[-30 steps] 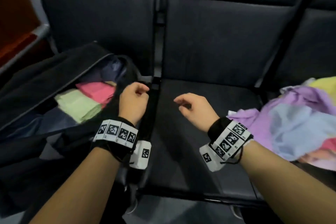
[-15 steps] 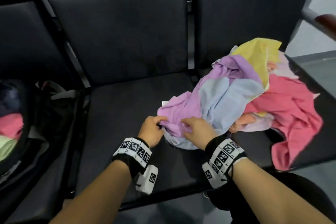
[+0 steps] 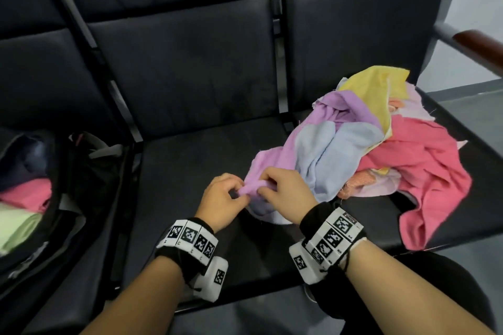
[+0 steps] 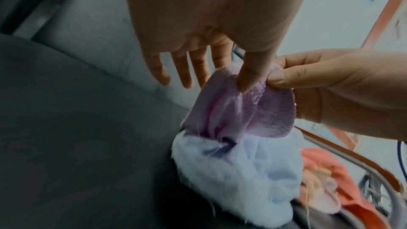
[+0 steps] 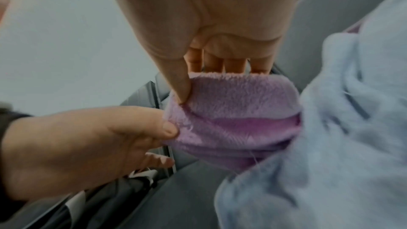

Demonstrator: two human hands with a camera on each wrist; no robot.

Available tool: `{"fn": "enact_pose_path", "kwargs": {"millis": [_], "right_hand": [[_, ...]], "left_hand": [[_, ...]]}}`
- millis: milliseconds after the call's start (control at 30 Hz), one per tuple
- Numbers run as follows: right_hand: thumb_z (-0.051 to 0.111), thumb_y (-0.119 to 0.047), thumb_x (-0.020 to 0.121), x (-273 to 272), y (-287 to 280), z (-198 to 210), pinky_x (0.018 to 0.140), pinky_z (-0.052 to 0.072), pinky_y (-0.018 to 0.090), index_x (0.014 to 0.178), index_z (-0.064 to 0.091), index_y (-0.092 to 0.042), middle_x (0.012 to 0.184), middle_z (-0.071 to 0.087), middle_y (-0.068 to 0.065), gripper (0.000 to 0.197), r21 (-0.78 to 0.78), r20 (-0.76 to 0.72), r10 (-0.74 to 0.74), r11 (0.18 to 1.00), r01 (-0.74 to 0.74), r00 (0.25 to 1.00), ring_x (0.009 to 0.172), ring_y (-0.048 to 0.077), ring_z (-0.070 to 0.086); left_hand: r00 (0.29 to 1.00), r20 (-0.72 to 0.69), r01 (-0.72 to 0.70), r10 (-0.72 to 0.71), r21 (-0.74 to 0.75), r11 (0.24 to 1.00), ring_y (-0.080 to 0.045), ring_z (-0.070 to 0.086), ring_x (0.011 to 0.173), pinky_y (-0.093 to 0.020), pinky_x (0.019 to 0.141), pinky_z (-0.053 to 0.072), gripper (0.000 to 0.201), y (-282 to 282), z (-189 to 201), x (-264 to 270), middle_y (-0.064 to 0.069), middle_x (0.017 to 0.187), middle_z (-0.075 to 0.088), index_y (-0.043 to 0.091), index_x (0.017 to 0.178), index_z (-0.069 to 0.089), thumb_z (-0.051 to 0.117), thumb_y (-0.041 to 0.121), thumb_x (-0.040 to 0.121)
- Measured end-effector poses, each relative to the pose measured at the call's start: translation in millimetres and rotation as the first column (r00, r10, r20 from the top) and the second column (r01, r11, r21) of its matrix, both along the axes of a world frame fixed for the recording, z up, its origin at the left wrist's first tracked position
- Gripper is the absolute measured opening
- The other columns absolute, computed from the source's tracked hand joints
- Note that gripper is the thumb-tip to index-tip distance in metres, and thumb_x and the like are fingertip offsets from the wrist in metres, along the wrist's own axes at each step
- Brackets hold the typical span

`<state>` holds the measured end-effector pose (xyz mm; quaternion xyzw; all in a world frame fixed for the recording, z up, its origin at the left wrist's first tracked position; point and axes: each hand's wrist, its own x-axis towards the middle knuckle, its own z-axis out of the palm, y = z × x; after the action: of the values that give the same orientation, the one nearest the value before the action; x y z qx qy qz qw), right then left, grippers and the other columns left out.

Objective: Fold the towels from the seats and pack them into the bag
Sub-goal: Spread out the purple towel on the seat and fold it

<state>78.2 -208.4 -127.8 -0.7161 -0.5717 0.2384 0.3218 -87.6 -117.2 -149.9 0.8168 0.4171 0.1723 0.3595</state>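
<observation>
both hands are meeting at the front of the middle seat (image 3: 190, 160), working the same bunched edge of a purple towel (image 3: 275, 168). the left hand (image 3: 221, 200) is pinching that edge between thumb and forefinger, its other fingers hanging loose and fairly straight. the right hand (image 3: 285, 193) is gripping the fold just beside it, thumb pressing on the near face and fingers curling behind. the towel is trailing back into a loose pile of towels (image 3: 386, 144) spreading over the right seat, with a light blue towel (image 3: 326, 155) lying against the purple one, a yellow towel (image 3: 378, 92) at the back and a pink towel (image 3: 424, 179) spilling toward the seat's front edge. the open black bag (image 3: 81, 171) is sitting on the left seat, well apart from the hands, holding folded pink and green towels (image 3: 19, 212).
</observation>
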Motion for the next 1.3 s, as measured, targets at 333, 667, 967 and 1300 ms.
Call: {"fn": "enact_pose_path", "kwargs": {"millis": [333,667,967,1300], "right_hand": [[0.066,-0.025,0.090,-76,-22,74,0.063,0.040,0.028,0.077,0.057,-0.024,0.067,0.056,-0.009,0.015,0.160,0.056,0.127,0.978,-0.134,0.990,0.066,0.007,0.053],[0.066,-0.005,0.082,-167,-29,107,0.072,0.048,0.026,0.082,0.070,-0.020,0.081,0.066,-0.006,0.016,0.324,-0.019,0.301,0.904,-0.279,0.954,0.079,0.007,0.061],[0.068,-0.010,0.087,-187,-43,93,0.063,0.046,0.018,0.084,0.067,-0.022,0.075,0.066,-0.007,0.012,0.263,-0.042,0.240,0.939,-0.221,0.970,0.070,0.006,0.060],[0.064,-0.021,0.094,-188,-37,96,0.070,0.045,0.011,0.089,0.071,-0.027,0.079,0.068,-0.012,0.011,0.238,0.039,0.203,0.949,-0.207,0.978,0.080,0.001,0.063]], "left_hand": [[0.876,0.425,-0.293,0.228,0.093,0.951,-0.001,0.040,0.056,-0.014,0.053,0.034,0.027,-12,89,-108,0.016,0.060,0.048,0.018,0.069,0.048,0.060,0.002,0.086],[0.936,0.350,-0.021,0.034,-0.040,0.999,-0.014,0.065,0.088,-0.031,0.083,0.053,0.023,-60,110,-185,-0.004,0.094,0.069,0.014,0.094,0.063,0.076,0.001,0.079],[0.912,0.403,-0.113,0.081,0.056,0.992,-0.015,0.067,0.077,-0.026,0.071,0.053,0.025,-75,109,-205,0.001,0.080,0.071,0.020,0.080,0.070,0.066,-0.005,0.083],[0.934,0.354,-0.097,0.049,0.119,0.988,-0.011,0.058,0.071,-0.022,0.067,0.048,0.013,-80,118,-195,0.003,0.076,0.064,0.020,0.082,0.062,0.066,0.011,0.091]]}}
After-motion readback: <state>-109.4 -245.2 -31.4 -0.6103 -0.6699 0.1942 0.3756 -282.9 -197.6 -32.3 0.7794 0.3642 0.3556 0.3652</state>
